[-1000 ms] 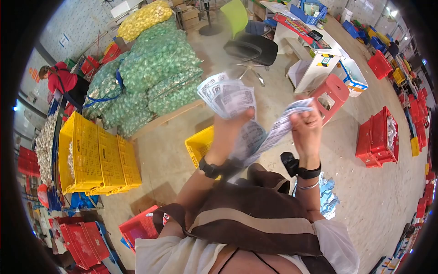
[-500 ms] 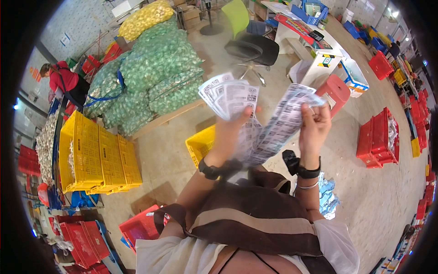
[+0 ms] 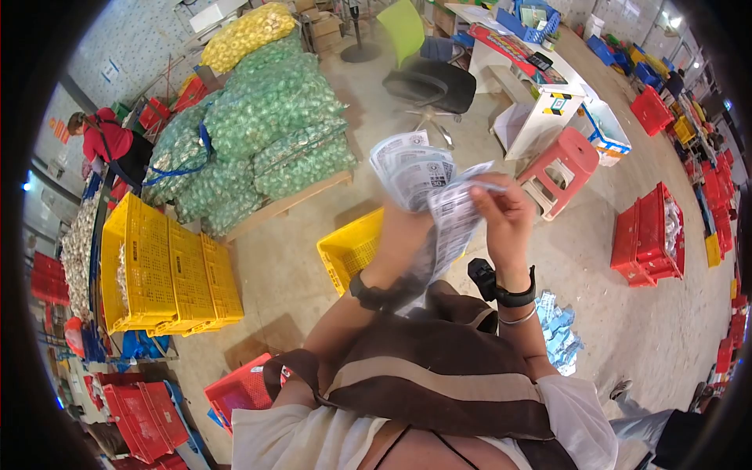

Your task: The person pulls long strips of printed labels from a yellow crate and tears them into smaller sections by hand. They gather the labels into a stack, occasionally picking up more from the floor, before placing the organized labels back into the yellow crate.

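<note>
My left hand (image 3: pixel 407 233), partly blurred, is closed around a fanned bundle of printed label sheets (image 3: pixel 413 170) in front of my apron. My right hand (image 3: pixel 505 215) pinches the upper end of a strip of printed labels (image 3: pixel 453 223) right beside the fan. This strip hangs down between my hands, and its lower part is blurred. Black bands with small dark devices are on both wrists. Below my left hand, a yellow crate (image 3: pixel 345 251) stands on the floor.
Green net sacks (image 3: pixel 266 117) lie piled on a pallet at the left, near stacked yellow crates (image 3: pixel 168 266). A red stool (image 3: pixel 560 168), stacked red crates (image 3: pixel 648 239) and blue plastic (image 3: pixel 558 333) are on the right. One person bends at far left; another's leg (image 3: pixel 646 427) shows lower right.
My right hand has moved left and slightly down, bringing its strip against the fan in my left hand. The stool shows more fully, and a person's leg has appeared at lower right.
</note>
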`<state>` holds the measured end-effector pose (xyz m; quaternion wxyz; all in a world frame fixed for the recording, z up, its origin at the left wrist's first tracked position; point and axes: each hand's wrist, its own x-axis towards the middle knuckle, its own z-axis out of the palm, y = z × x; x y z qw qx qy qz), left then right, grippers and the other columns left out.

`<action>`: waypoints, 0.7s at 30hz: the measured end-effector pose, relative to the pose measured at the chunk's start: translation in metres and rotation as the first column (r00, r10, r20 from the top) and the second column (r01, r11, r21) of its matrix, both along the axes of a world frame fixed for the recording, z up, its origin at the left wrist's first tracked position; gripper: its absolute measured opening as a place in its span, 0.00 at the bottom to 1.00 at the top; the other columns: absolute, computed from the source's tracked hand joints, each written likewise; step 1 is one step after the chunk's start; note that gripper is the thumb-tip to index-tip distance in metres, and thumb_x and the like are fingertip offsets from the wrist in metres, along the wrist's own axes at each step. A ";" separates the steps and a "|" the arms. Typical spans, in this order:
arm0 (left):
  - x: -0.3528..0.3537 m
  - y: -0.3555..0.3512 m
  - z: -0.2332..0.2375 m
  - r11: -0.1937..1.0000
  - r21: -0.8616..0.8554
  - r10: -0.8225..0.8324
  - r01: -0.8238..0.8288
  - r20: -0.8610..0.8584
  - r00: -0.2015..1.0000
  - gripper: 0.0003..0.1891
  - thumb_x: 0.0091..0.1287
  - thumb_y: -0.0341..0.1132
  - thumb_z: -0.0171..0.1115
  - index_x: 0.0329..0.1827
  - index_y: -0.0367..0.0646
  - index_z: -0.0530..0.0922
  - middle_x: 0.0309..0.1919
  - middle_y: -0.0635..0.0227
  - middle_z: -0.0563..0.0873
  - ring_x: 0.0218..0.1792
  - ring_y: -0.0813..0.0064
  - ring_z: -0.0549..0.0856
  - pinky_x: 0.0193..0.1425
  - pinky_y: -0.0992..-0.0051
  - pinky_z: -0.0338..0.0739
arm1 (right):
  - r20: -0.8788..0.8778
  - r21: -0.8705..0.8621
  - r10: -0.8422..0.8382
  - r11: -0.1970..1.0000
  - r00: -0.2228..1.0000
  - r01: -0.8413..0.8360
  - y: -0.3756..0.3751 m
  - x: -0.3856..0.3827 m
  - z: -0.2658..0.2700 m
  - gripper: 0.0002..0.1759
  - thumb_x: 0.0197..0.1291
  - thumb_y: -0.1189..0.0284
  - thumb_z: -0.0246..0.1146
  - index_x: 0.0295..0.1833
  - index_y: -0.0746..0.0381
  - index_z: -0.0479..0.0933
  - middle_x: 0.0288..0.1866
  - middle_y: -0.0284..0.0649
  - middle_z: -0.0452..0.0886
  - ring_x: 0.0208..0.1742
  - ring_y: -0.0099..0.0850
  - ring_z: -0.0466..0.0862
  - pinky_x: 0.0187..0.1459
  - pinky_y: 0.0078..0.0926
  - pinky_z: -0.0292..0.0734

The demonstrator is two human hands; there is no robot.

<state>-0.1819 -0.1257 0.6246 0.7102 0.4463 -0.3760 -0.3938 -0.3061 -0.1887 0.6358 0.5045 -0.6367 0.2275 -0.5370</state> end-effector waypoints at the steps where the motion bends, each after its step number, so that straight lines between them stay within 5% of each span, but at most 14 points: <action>1: 0.003 0.000 -0.003 1.000 0.000 -0.017 0.017 0.011 1.000 0.17 0.55 0.26 0.59 0.50 0.38 0.71 0.44 0.73 0.77 0.45 0.81 0.74 0.50 0.78 0.68 | 0.001 -0.002 0.004 1.000 1.000 -0.004 -0.005 -0.005 -0.002 0.08 0.52 0.83 0.58 0.39 0.65 0.75 0.34 0.32 0.78 0.33 0.15 0.74 0.33 0.11 0.69; 3: 0.006 0.005 0.008 0.999 0.013 0.052 -0.052 -0.002 0.999 0.19 0.57 0.32 0.60 0.50 0.36 0.69 0.39 0.65 0.78 0.40 0.76 0.77 0.46 0.77 0.71 | 0.286 0.113 -0.039 0.994 0.958 0.007 -0.019 -0.020 -0.003 0.09 0.53 0.82 0.57 0.42 0.66 0.73 0.36 0.35 0.78 0.36 0.17 0.76 0.36 0.12 0.70; 7: 0.018 0.007 0.005 1.000 -0.015 -0.009 0.007 -0.118 0.993 0.17 0.57 0.33 0.62 0.48 0.39 0.72 0.41 0.73 0.78 0.42 0.81 0.75 0.47 0.78 0.68 | 0.430 0.181 -0.065 0.983 0.900 -0.016 -0.019 -0.028 0.018 0.14 0.53 0.84 0.56 0.47 0.69 0.68 0.42 0.38 0.76 0.40 0.20 0.76 0.41 0.15 0.70; 9: 0.018 0.005 0.002 0.998 -0.047 0.028 -0.030 -0.059 0.998 0.15 0.57 0.30 0.62 0.47 0.40 0.72 0.39 0.73 0.78 0.41 0.81 0.76 0.46 0.79 0.69 | 0.367 0.233 0.088 0.955 0.926 -0.183 -0.009 -0.027 0.021 0.14 0.53 0.85 0.56 0.47 0.69 0.69 0.37 0.35 0.78 0.36 0.19 0.76 0.40 0.14 0.70; 11: 0.014 0.000 -0.002 0.997 -0.041 0.069 -0.071 -0.049 0.996 0.15 0.56 0.28 0.61 0.46 0.40 0.73 0.38 0.72 0.79 0.40 0.81 0.76 0.44 0.79 0.70 | 0.080 0.159 0.139 0.976 0.987 -0.150 -0.005 -0.024 0.007 0.10 0.51 0.83 0.58 0.41 0.68 0.75 0.28 0.30 0.78 0.27 0.15 0.73 0.31 0.10 0.66; 13: 0.009 -0.003 -0.003 0.993 -0.035 0.113 -0.114 -0.038 0.993 0.15 0.55 0.25 0.61 0.46 0.39 0.73 0.38 0.71 0.79 0.38 0.80 0.77 0.42 0.80 0.71 | -0.021 0.117 0.198 0.974 0.980 -0.194 0.004 -0.015 0.006 0.08 0.51 0.83 0.59 0.39 0.67 0.76 0.32 0.32 0.78 0.29 0.15 0.73 0.30 0.11 0.66; 15: 0.007 -0.004 -0.003 0.999 -0.046 -0.012 0.001 -0.224 0.975 0.16 0.51 0.22 0.62 0.45 0.38 0.73 0.36 0.70 0.79 0.35 0.80 0.78 0.38 0.80 0.72 | -0.105 0.028 0.157 0.988 0.982 -0.155 0.006 -0.007 0.001 0.08 0.51 0.83 0.59 0.39 0.67 0.76 0.33 0.33 0.78 0.31 0.15 0.73 0.31 0.11 0.67; 17: 0.004 -0.004 -0.004 1.000 -0.026 0.007 -0.011 -0.145 0.989 0.17 0.50 0.21 0.62 0.45 0.37 0.73 0.36 0.69 0.79 0.34 0.80 0.78 0.38 0.81 0.73 | -0.185 -0.063 0.107 0.991 0.977 -0.121 0.008 -0.001 -0.001 0.08 0.50 0.83 0.58 0.39 0.67 0.76 0.35 0.34 0.78 0.32 0.16 0.74 0.32 0.11 0.68; 21: 0.001 -0.002 -0.002 0.997 0.018 0.071 -0.072 0.048 0.996 0.18 0.50 0.22 0.63 0.46 0.37 0.72 0.37 0.69 0.79 0.36 0.81 0.78 0.39 0.81 0.72 | -0.092 -0.101 0.024 0.994 0.995 -0.034 0.006 -0.001 -0.001 0.07 0.50 0.84 0.58 0.36 0.66 0.77 0.37 0.34 0.77 0.32 0.17 0.72 0.33 0.15 0.67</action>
